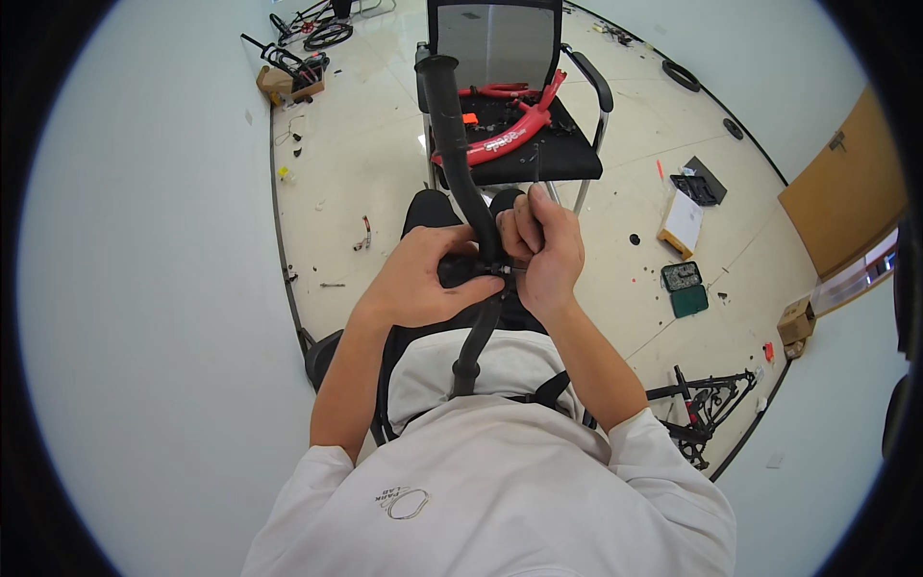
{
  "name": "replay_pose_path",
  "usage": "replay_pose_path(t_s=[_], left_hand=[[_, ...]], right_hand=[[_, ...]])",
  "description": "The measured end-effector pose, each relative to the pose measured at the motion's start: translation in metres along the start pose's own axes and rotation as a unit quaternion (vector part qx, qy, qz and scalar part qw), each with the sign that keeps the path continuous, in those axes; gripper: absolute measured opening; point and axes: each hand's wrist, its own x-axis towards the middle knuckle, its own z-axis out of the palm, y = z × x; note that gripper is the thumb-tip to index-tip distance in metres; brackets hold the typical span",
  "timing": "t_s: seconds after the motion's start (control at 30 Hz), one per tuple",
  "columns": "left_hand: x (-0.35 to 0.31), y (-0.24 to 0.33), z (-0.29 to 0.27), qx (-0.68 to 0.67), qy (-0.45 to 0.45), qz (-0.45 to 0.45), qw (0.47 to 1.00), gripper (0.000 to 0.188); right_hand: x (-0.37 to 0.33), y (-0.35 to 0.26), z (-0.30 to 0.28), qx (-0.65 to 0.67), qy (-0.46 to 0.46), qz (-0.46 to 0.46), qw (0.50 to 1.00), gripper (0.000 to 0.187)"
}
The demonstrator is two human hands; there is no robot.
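A black bicycle handlebar [450, 120] stands across my lap, one end up toward the chair and the other against my shirt. At its middle is a small clamp with a bright bolt [505, 270]. My left hand [423, 274] is closed around the bar at this clamp, thumb below and fingers above. Just right of the clamp, my right hand [548, 245] has its fingers curled in a pinch. A thin dark tool like a hex key [536, 162] pokes out above it; its lower part is mostly hidden by the fingers.
Ahead stands a black office chair [567, 159] bearing a red bicycle frame [514, 135] and small parts. On the floor to the right lie a green tool case [687, 300], a white box [681, 223] and a black bike frame [707, 409]. A cardboard box [306, 88] holds parts far left.
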Motion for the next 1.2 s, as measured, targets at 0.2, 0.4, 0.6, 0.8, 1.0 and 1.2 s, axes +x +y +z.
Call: replay_pose_path(t_s=[0.2, 0.4, 0.6, 0.8, 1.0, 1.2], left_hand=[[-0.002, 0.006, -0.004, -0.005, -0.002, -0.022, 1.000, 0.033], [-0.002, 0.008, -0.007, -0.017, -0.019, -0.045, 0.999, 0.028], [0.001, -0.012, 0.002, -0.043, 0.014, 0.031, 0.998, 0.024], [-0.003, 0.005, -0.004, -0.005, -0.009, -0.011, 1.000, 0.025], [-0.003, 0.001, -0.005, -0.025, -0.005, -0.009, 1.000, 0.027], [-0.003, 0.004, -0.006, -0.046, -0.011, -0.006, 0.999, 0.029]], right_hand=[[-0.005, 0.009, 0.000, 0.020, -0.041, -0.065, 0.997, 0.047], [-0.001, 0.008, -0.004, -0.148, -0.136, -0.218, 0.955, 0.043], [0.002, 0.012, 0.003, -0.154, -0.139, -0.240, 0.948, 0.041], [-0.001, -0.001, -0.001, -0.067, -0.127, -0.138, 0.980, 0.045], [-0.012, -0.008, 0.001, -0.106, -0.079, -0.085, 0.988, 0.047], [-0.009, -0.010, -0.004, -0.100, -0.052, -0.033, 0.993, 0.050]])
